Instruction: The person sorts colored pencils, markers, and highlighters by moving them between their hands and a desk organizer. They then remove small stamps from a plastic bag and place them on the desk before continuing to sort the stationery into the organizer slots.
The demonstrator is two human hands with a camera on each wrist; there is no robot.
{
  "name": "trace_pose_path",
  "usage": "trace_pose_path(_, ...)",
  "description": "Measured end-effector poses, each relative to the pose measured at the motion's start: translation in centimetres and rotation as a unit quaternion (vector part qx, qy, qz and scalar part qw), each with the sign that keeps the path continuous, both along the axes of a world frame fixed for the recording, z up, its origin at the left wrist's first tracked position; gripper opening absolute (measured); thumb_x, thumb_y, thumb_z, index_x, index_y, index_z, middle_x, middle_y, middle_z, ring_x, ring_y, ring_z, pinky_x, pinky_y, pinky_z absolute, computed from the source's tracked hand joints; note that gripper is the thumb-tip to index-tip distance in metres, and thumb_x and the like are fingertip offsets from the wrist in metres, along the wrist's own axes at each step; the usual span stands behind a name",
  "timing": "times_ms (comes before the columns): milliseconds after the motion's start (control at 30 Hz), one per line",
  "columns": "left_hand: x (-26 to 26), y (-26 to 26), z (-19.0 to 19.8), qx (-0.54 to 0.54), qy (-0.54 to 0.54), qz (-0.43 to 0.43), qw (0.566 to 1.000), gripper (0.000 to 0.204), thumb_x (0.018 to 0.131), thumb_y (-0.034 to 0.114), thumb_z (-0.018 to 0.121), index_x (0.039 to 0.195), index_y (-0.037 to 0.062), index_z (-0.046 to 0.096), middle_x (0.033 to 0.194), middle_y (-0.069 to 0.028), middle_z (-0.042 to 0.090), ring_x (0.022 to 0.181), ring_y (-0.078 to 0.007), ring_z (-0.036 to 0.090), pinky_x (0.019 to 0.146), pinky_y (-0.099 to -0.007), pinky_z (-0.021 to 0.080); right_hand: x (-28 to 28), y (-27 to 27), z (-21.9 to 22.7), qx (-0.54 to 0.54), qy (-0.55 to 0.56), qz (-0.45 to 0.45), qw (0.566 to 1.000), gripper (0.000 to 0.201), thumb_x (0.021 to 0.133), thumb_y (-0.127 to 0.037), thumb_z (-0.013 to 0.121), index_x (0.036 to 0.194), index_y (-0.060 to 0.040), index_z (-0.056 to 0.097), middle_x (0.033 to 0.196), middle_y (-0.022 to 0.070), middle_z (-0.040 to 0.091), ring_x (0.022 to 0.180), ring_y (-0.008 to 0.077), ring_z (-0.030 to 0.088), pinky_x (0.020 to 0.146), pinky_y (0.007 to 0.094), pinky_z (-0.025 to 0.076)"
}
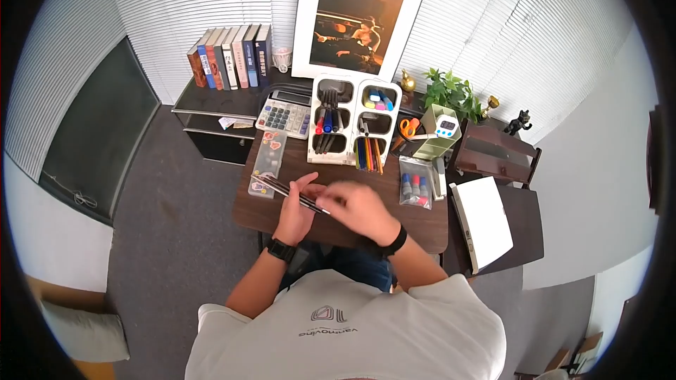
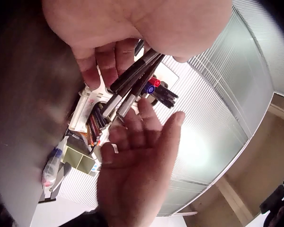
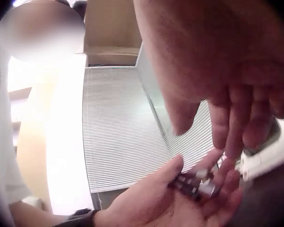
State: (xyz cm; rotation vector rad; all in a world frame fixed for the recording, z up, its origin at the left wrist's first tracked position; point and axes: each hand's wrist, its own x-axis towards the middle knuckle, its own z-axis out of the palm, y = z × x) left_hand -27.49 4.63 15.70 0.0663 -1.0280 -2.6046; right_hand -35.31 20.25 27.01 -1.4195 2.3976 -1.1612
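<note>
Several slim dark pens with silvery ends (image 2: 132, 80) lie slantwise across my left hand (image 1: 294, 214), which holds them between thumb and fingers in front of the body. Close beside their near ends is my right hand (image 1: 362, 211), palm turned toward the left, fingers loosely bent with nothing held in them. In the left wrist view the right hand's fingertips (image 2: 144, 106) are right at the pen ends. Beyond both hands stands a white desk organizer (image 1: 354, 95) with dark, red and blue pens, highlighters and colored pencils in its compartments.
A clear sticker-decorated case (image 1: 269, 155) lies left of the organizer, below a calculator (image 1: 283, 117). To the right are a bag of markers (image 1: 415, 186), a green holder with a timer (image 1: 440, 130) and orange scissors (image 1: 408, 127). Books (image 1: 232, 60) and a framed poster (image 1: 359, 17) stand behind.
</note>
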Motion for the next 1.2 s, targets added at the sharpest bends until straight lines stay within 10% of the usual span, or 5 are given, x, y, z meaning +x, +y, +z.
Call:
trace_pose_path(200,0.2,0.8,0.8,-0.082,-0.004,-0.02,0.996,0.064,0.114,0.051,0.029,0.146,-0.0001,0.05,0.115,-0.0123,0.069,0.107,-0.0227,0.065,0.098,-0.0396,0.052,2.2,2.0,-4.7,-0.095,-0.059,-0.061,0.992,0.019,0.095,-0.016,0.076,0.106,-0.0004,0.074,0.092,0.0145,0.074,0.077,0.0242,0.071,0.071,0.0338,0.056)
trace_pose_path(400,0.1,0.7,0.9,-0.062,-0.042,0.001,0.997,0.058,0.114,0.048,0.029,0.142,0.0023,0.053,0.095,-0.0061,0.069,0.092,-0.0185,0.064,0.091,-0.0397,0.053,0.2,3.2,1.3,-0.293,-0.017,-0.138,0.946,0.021,0.091,-0.003,0.077,0.111,-0.0011,0.076,0.089,0.0063,0.072,0.074,0.0101,0.064,0.066,0.0257,0.051)
trace_pose_path(700,0.9,0.4,2.2,-0.024,-0.064,-0.027,0.997,0.045,0.115,0.042,0.035,0.134,0.0078,0.057,0.069,0.0024,0.038,0.068,-0.0115,0.042,0.069,-0.0338,0.043,-9.2,-2.8,6.1,-0.268,0.322,-0.13,0.898,0.018,0.087,-0.007,0.076,0.105,-0.0069,0.075,0.092,0.009,0.074,0.08,0.0267,0.069,0.069,0.0362,0.056)
trace_pose_path(967,0.3,0.4,2.0,0.013,-0.077,-0.006,0.997,0.048,0.115,0.043,0.034,0.127,0.0074,0.062,0.076,0.0003,0.049,0.075,-0.0142,0.049,0.077,-0.0364,0.047,-11.8,-6.1,3.0,-0.108,0.283,-0.156,0.94,0.021,0.09,-0.012,0.073,0.11,-0.0073,0.075,0.098,0.0121,0.075,0.094,0.0325,0.07,0.077,0.0437,0.057)
trace_pose_path(1200,0.2,-0.3,0.4,0.028,-0.033,-0.022,0.999,0.051,0.115,0.045,0.033,0.125,0.0055,0.064,0.08,0.0007,0.05,0.076,-0.0143,0.049,0.078,-0.0365,0.047,-5.2,-2.8,3.3,-0.221,0.226,-0.094,0.944,0.016,0.09,-0.007,0.072,0.105,-0.0033,0.073,0.097,0.0143,0.073,0.092,0.0351,0.068,0.082,0.0429,0.055)
